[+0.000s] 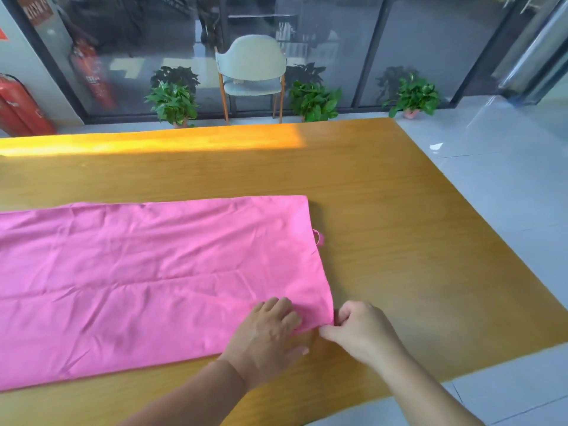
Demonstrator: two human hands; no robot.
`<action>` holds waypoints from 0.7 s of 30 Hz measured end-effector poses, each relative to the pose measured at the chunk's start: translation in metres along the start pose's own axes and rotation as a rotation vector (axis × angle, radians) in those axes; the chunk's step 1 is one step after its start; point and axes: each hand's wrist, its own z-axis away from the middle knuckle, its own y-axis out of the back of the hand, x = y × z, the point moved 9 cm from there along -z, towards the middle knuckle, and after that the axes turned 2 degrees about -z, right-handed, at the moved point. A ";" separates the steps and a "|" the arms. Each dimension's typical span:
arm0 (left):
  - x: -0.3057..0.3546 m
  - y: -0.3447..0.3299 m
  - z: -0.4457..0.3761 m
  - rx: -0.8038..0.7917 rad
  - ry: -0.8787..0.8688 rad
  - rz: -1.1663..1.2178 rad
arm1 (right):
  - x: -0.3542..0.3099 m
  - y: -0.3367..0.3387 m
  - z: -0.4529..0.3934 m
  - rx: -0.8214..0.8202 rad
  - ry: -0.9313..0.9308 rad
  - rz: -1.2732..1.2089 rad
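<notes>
Status: pink cloth (147, 272) lies spread on the table (399, 195), along its near edge, apparently folded once lengthwise. Left hand (270, 330) presses flat, fingers straight, by the corner; right hand (359, 329) pinches that corner. Crosswise folds likely remain.

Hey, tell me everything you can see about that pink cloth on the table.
The pink cloth is a long, thin, lightly creased fabric rectangle lying flat across the wooden table and running out of view on the left. A small loop sticks out from its right edge. The left hand presses flat near its near right corner, which the right hand pinches.
</notes>
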 end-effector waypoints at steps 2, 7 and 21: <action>-0.004 0.000 -0.001 0.019 0.026 -0.008 | -0.002 -0.001 0.000 0.030 0.025 0.044; -0.006 0.002 -0.009 0.081 -0.010 -0.084 | 0.008 -0.004 -0.005 -0.011 -0.049 -0.316; 0.002 0.031 -0.007 0.244 -0.031 -0.182 | -0.011 0.007 -0.005 0.059 0.030 -0.561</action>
